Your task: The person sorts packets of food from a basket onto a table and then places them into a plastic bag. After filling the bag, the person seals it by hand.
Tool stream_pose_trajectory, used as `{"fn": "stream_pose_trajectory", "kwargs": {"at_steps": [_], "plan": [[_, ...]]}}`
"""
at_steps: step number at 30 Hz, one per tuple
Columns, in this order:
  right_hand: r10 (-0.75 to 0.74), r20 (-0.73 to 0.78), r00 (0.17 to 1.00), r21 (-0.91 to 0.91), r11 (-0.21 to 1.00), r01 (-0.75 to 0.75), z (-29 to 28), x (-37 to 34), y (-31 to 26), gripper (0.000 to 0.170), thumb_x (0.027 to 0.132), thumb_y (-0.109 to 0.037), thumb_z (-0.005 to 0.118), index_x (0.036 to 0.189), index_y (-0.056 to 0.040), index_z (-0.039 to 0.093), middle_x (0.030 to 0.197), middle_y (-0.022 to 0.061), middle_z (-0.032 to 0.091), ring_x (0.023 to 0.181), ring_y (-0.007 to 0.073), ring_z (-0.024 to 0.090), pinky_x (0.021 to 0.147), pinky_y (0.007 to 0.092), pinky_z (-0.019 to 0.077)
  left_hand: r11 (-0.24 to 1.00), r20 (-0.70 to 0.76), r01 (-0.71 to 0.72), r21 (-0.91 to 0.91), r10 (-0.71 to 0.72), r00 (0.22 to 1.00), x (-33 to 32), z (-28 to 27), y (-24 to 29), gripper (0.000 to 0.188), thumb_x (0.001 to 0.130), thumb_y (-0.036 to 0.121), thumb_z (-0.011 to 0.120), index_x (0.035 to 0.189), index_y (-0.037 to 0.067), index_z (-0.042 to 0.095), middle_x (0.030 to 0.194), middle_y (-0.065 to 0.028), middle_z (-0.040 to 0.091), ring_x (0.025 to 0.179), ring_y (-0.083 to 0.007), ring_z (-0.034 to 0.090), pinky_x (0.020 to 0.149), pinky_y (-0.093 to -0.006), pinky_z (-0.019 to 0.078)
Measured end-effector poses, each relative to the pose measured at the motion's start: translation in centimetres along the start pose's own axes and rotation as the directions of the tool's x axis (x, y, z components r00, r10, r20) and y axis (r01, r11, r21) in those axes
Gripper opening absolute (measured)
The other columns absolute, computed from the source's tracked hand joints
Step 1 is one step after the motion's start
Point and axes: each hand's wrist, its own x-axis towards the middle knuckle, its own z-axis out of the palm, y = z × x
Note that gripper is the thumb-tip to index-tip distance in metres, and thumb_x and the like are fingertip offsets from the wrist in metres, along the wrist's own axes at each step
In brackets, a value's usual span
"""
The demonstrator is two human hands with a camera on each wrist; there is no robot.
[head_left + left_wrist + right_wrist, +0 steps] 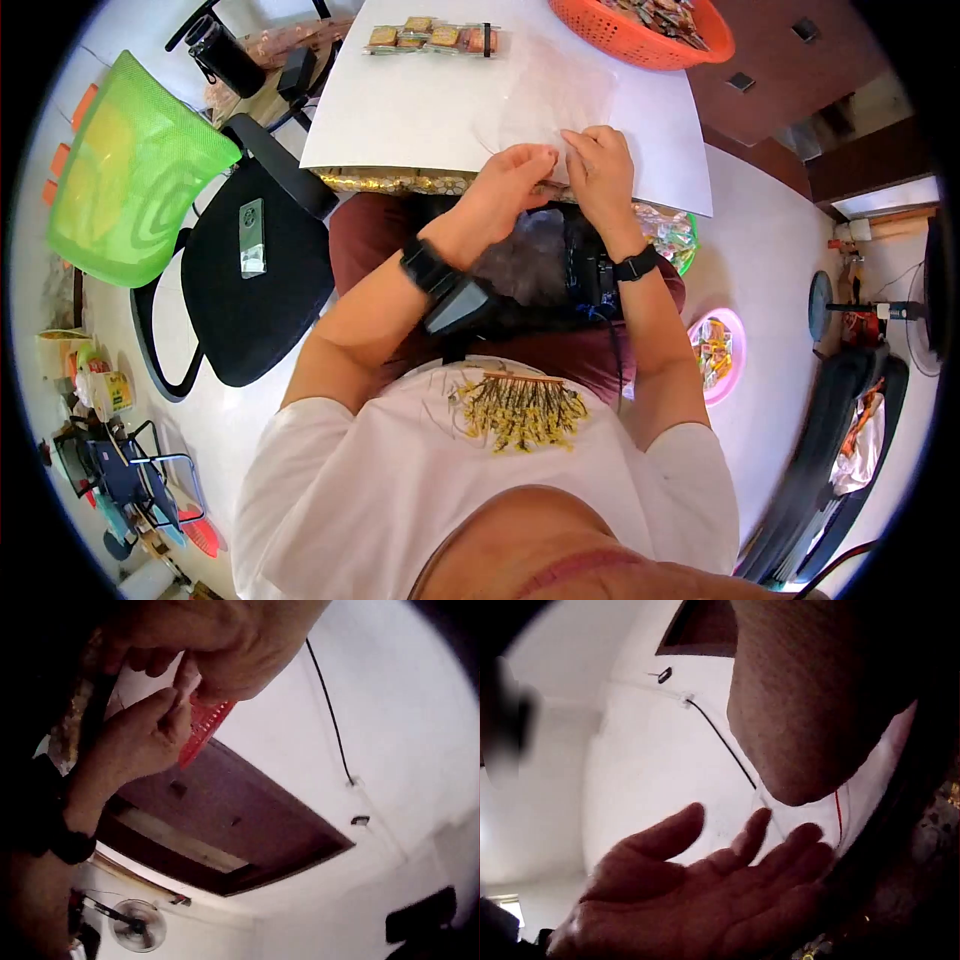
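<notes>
A thin clear plastic bag [560, 85] lies on the white table, its near end at the hands. My left hand [505, 190] is at the table's front edge, fingers loosely bent; in the right wrist view the left hand [697, 904] shows its palm, thumb apart from the fingers. Beside it, my right hand [603, 180] pinches the bag's near end. The left wrist view shows the right hand [135, 742] with crumpled film [189, 681] at its thumb, close to the left hand [232, 641]. Whether the left fingers touch the film is unclear.
Small flat packets [430, 38] lie at the table's far left. An orange basket [640, 42] of packets stands far right. Below the table, right, are a green-rimmed container [688, 245] and pink basin [738, 355]. A black chair seat [255, 300] stands left, holding a phone-like object [252, 237].
</notes>
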Motion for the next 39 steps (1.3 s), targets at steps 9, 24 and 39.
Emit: {"fn": "stream_pose_trajectory", "kwargs": {"at_steps": [9, 24, 39], "plan": [[0.259, 0.051, 0.965, 0.199, 0.944, -0.264, 1.8, -0.6, 1.1, 0.016, 0.079, -0.007, 0.066, 0.095, -0.0041, 0.065, 0.082, 0.0107, 0.062, 0.074, 0.0259, 0.061, 0.068, 0.0349, 0.0499, 0.672, -0.028, -0.356, 0.650, 0.489, 0.872, 4.6, -8.8, 9.6, 0.024, 0.092, 0.026, 0.059, 0.095, 0.004, 0.067, 0.078, -0.0004, 0.064, 0.068, -0.0080, 0.057, 0.060, -0.0239, 0.0451], [0.193, 0.045, 0.980, 0.160, 0.967, -0.198, 1.8, -0.3, 1.1, 0.009, 0.075, -0.008, 0.068, 0.079, -0.0045, 0.061, 0.075, 0.0080, 0.060, 0.070, 0.0252, 0.059, 0.063, 0.0345, 0.0477, -0.423, 0.440, -0.210, 0.882, 0.575, 0.690, 17.9, -26.5, 15.9, 0.066, 0.068, 0.021, 0.075, 0.129, 0.006, 0.056, 0.120, -0.0239, 0.061, 0.111, -0.0353, 0.059, 0.097, -0.0383, 0.0453], [0.191, 0.034, 0.981, 0.140, 0.971, -0.193, 1.9, -0.7, 1.6, 0.009, 0.076, -0.011, 0.068, 0.080, -0.0051, 0.063, 0.075, 0.0085, 0.061, 0.072, 0.0253, 0.061, 0.064, 0.0350, 0.0489, -0.388, 0.317, -0.091, 0.917, 0.575, 0.754, 6.2, -18.4, 13.2, 0.045, 0.083, 0.002, 0.055, 0.127, 0.012, 0.057, 0.113, -0.0168, 0.060, 0.103, -0.0372, 0.056, 0.087, -0.0432, 0.0470]]}}
